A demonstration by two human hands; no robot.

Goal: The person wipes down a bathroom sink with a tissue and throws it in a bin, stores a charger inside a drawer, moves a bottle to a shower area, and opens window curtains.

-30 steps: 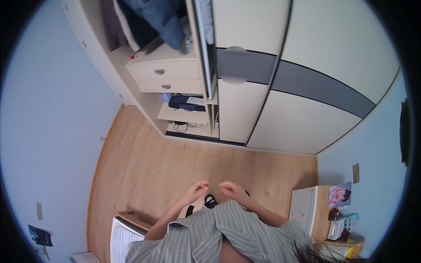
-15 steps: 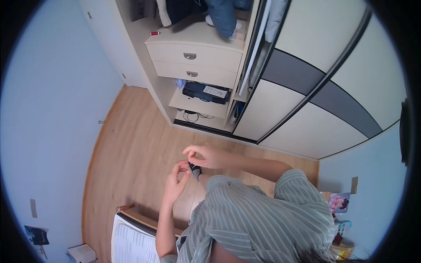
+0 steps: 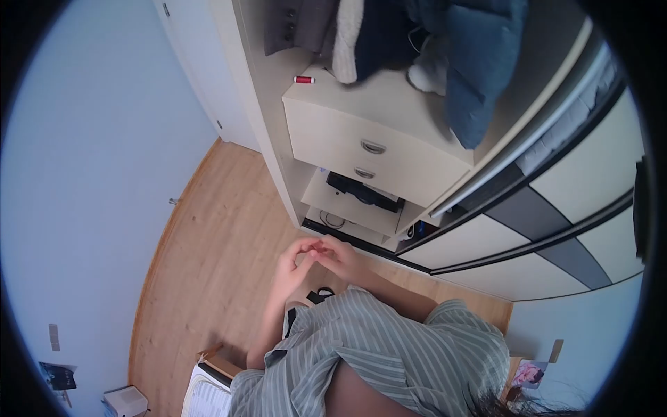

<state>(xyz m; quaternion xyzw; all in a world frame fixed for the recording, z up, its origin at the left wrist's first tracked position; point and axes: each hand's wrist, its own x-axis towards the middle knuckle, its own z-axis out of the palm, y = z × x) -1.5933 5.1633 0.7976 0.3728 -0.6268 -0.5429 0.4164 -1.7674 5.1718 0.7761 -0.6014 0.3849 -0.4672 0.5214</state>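
My left hand and my right hand meet in front of my body, above the floor. Their fingers are bent and the fingertips press together, closed in a pinch. Whatever lies between the fingertips, if anything, is hidden or too small to make out. Beyond my hands stands a wardrobe with two drawers. A red spool with white ends lies on top of the drawer unit, out of reach of both hands in this view.
Hanging clothes fill the upper wardrobe. A dark bag sits on the shelf below the drawers, with a cable underneath. Sliding doors are at the right, a pale blue wall at the left.
My hands were slightly apart with fingers loosely curled; now they have come together at the fingertips. The view has shifted closer to the wardrobe and turned.
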